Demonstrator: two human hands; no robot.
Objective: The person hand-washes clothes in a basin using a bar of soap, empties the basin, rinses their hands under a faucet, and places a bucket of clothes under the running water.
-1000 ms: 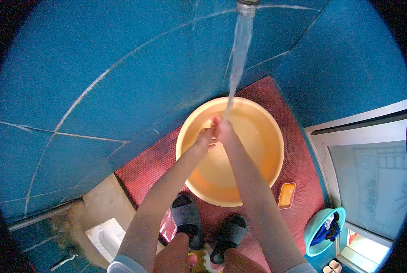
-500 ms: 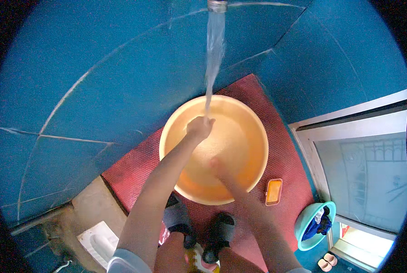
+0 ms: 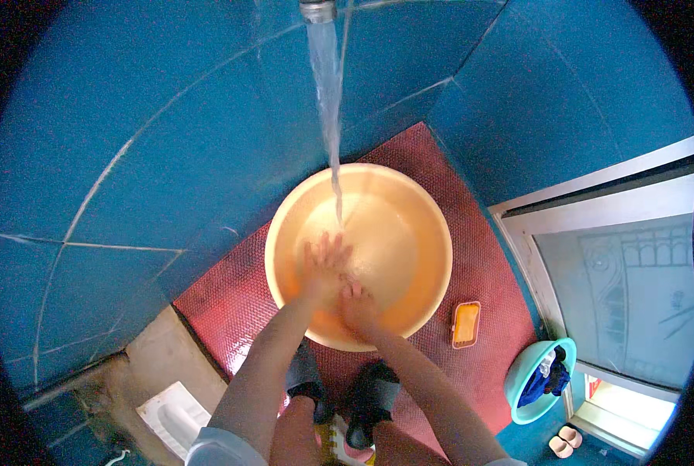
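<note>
Both my hands are inside a large yellow-orange basin (image 3: 435, 272), which stands on red matting. My left hand (image 3: 326, 260) has its fingers spread, just below where a stream of water (image 3: 329, 101) falls into the basin. Close beside it on the right, my right hand (image 3: 356, 304) points forward with its fingers somewhat curled and apart. Neither hand holds anything that I can see. The water comes from a metal tap (image 3: 317, 11) at the top of the view.
Right of the basin, an orange bar of soap (image 3: 465, 325) lies in a dish on the red mat (image 3: 487, 272). A turquoise tub (image 3: 519, 380) holds dark and blue cloth, with pink slippers (image 3: 566, 441) near it. A squat toilet (image 3: 175, 419) is at lower left; blue tiled walls (image 3: 168, 171) surround the corner.
My left hand has drawn back from the stream and down into the basin, its fingers now spread. My right hand has come back beside it. The view has shifted slightly.
</note>
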